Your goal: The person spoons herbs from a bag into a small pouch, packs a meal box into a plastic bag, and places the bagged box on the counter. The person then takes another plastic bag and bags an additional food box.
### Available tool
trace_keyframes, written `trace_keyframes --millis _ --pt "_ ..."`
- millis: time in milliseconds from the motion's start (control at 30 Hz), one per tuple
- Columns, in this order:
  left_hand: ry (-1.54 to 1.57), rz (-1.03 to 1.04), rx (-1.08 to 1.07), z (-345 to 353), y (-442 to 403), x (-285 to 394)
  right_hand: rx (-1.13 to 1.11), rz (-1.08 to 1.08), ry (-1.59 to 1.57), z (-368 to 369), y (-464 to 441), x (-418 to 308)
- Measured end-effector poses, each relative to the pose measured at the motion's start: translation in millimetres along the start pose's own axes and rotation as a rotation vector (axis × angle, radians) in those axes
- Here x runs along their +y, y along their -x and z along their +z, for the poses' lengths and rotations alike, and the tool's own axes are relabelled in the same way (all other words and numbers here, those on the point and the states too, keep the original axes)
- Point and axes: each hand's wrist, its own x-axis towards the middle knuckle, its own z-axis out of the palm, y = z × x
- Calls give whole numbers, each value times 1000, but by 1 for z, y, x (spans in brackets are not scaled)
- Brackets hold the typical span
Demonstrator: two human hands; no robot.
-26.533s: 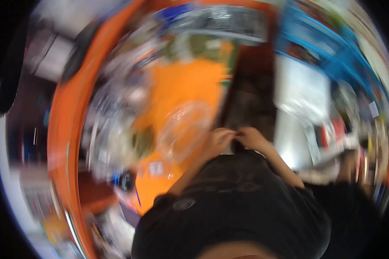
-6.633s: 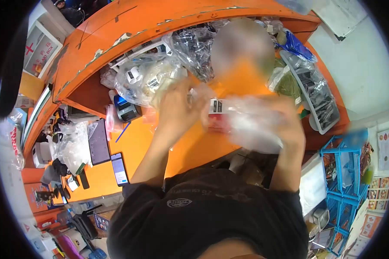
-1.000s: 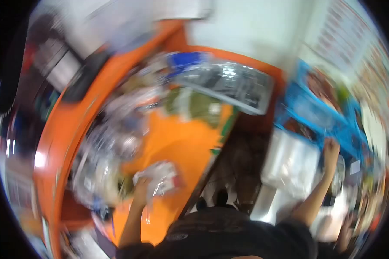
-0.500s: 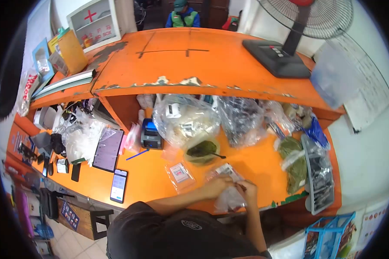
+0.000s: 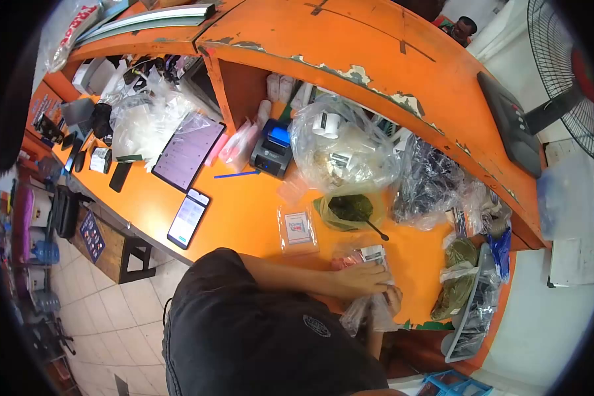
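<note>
My left hand (image 5: 369,278) and my right hand (image 5: 393,300) are close together at the counter's front edge. Both have their fingers closed on the gathered top of a clear plastic bag (image 5: 366,315), which hangs below them. Its contents are hard to make out. Just beyond my left hand lies a clear packet (image 5: 345,262) with something reddish in it and a white printed label. Further back, an open bag of dark green leafy stuff (image 5: 350,207) has a dark-handled spoon (image 5: 378,232) sticking out of it.
A flat packet with a printed card (image 5: 297,228), a phone (image 5: 188,218), a tablet (image 5: 190,150) and a small printer (image 5: 271,152) lie to the left. At right are green-filled bags (image 5: 457,280) and a grey tray (image 5: 472,310). A raised orange shelf (image 5: 376,59) overhangs the back.
The view has turned and tilted, so the counter appears slanted. Both hands stay together on the plastic bag, and the labelled packet beyond them shows more reddish content.
</note>
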Motion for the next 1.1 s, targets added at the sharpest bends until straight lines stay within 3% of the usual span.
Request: trace_keyframes --millis 167,233,300,367,433,467,567,667,767,867,900,967,1100 --pt "-42 -90 -249 -17 -17 11 -44 190 -41 4 33 52" --pt "-48 -213 -453 -21 -34 19 -73 -61 174 -3 52 87" --pt "-26 -182 -421 -13 -37 11 -110 -646 614 -19 66 131" --pt "42 -241 -501 -21 -43 6 -213 -239 552 -25 28 26" --pt "154 -394 -688 -48 -55 -2 38 322 113 -9 21 -37" --pt "291 -462 -646 -51 -56 -9 71 383 -7 -8 27 -42" --pt "483 -467 -511 -56 -52 -18 -36 249 -28 4 43 -45" --pt "725 -652 -233 -55 -46 -16 21 25 207 8 23 -34" --pt "938 -849 -167 -11 -33 -34 40 -48 258 4 7 -22" --pt "1199 -1106 -106 40 -20 -59 99 -262 331 4 -2 -25" --pt "1247 -1040 -94 49 -15 -64 162 -280 312 8 6 -13" --pt "1329 -1025 -121 34 -16 -51 232 -211 268 9 9 -16" --pt "1349 -949 -102 3 -27 -30 303 190 -88 10 10 -21"
